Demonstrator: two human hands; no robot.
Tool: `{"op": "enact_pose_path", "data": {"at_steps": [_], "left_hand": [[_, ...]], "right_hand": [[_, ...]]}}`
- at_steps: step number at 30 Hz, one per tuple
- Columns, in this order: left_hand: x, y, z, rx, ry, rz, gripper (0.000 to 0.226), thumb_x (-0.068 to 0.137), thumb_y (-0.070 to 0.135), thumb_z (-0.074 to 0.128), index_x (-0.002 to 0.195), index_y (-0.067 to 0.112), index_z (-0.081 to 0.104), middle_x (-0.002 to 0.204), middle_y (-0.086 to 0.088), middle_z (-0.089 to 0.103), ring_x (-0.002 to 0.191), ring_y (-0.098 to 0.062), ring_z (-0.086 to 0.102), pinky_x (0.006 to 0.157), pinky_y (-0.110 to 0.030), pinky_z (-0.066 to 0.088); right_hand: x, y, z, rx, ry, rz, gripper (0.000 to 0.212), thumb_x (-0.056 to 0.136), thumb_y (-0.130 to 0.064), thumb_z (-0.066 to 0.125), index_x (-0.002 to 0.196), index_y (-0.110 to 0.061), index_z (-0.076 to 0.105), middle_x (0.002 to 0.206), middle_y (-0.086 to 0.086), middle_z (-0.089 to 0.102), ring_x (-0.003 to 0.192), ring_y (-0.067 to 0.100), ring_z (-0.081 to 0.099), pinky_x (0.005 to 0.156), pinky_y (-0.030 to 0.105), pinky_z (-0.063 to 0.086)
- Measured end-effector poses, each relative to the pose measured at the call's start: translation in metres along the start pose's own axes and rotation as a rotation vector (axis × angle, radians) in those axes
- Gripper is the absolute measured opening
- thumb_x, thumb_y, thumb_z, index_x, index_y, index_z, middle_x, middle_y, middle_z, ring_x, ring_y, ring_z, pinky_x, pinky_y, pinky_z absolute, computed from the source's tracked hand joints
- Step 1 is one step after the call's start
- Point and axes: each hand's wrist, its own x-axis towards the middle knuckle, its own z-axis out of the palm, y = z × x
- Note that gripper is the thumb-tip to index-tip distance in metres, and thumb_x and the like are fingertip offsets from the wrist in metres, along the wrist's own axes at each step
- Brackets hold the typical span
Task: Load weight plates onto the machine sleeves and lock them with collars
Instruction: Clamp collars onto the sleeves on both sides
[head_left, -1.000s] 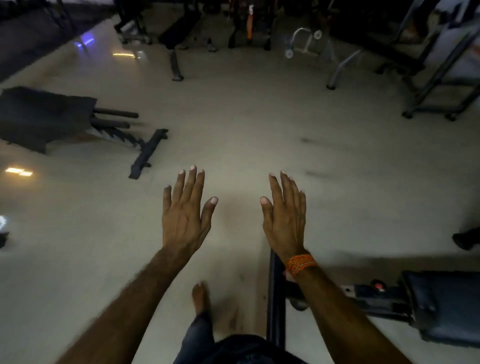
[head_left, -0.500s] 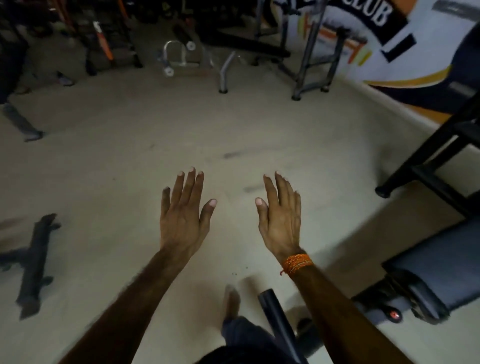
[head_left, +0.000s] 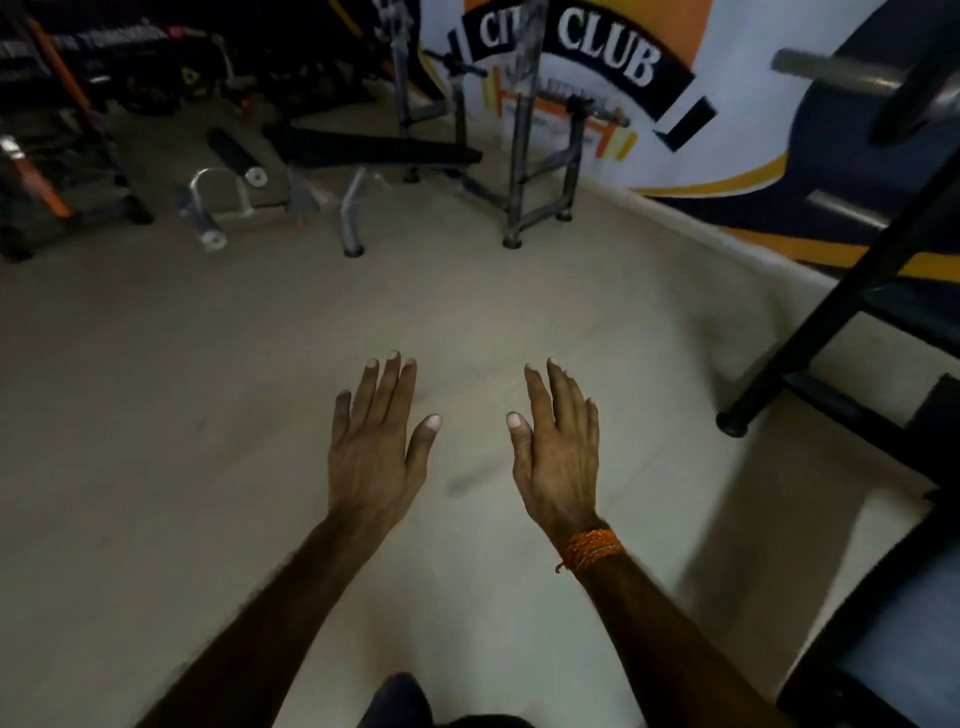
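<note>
My left hand (head_left: 376, 444) and my right hand (head_left: 558, 447) are held out in front of me over the pale floor, palms down, fingers spread, holding nothing. An orange thread band circles my right wrist. At the top right a grey metal machine sleeve (head_left: 852, 78) sticks out from a black frame (head_left: 852, 306), with a second steel bar (head_left: 844, 208) below it. No weight plate or collar is clearly visible.
A black flat bench (head_left: 374, 150) with a grey rack (head_left: 540, 171) stands ahead by the painted "CLUB" wall. Dark equipment fills the far left. A padded seat (head_left: 893, 629) sits at the lower right. My foot (head_left: 400, 701) shows at the bottom.
The view has swung to the right: the wall, bench rack and black frame with its sleeve came into sight. Both hands stay out in front, open, in much the same pose.
</note>
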Motion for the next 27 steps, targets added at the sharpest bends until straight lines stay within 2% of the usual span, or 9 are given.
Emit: {"op": "enact_pose_path", "data": {"at_steps": [6, 19, 27], "left_hand": [[0.17, 0.003, 0.072, -0.093, -0.023, 0.184, 0.073, 0.102, 0.064, 0.01, 0.161, 0.022, 0.022, 0.169, 0.001, 0.018, 0.157, -0.019, 0.013, 0.125, -0.05, 0.021], [0.501, 0.054, 0.199, -0.276, -0.12, 0.529, 0.068, 0.103, 0.059, 0.023, 0.16, 0.021, 0.027, 0.167, -0.001, 0.024, 0.156, -0.019, 0.017, 0.124, -0.051, 0.023], [0.681, 0.114, 0.292, -0.287, -0.129, 0.61, 0.065, 0.104, 0.054, 0.031, 0.161, 0.024, 0.025, 0.169, 0.003, 0.02, 0.157, -0.016, 0.014, 0.124, -0.049, 0.021]], "right_hand": [[0.134, 0.048, 0.039, -0.11, 0.107, 0.117, 0.058, 0.108, -0.048, 0.029, 0.159, -0.021, 0.036, 0.17, 0.007, 0.026, 0.157, 0.029, 0.024, 0.125, 0.057, 0.023], [0.382, 0.155, 0.093, -0.268, 0.267, 0.406, 0.059, 0.108, -0.05, 0.026, 0.161, -0.023, 0.031, 0.171, 0.006, 0.023, 0.157, 0.028, 0.024, 0.124, 0.059, 0.025], [0.545, 0.266, 0.119, -0.271, 0.362, 0.476, 0.059, 0.108, -0.05, 0.027, 0.162, -0.025, 0.027, 0.171, 0.005, 0.022, 0.158, 0.026, 0.02, 0.125, 0.057, 0.023]]}}
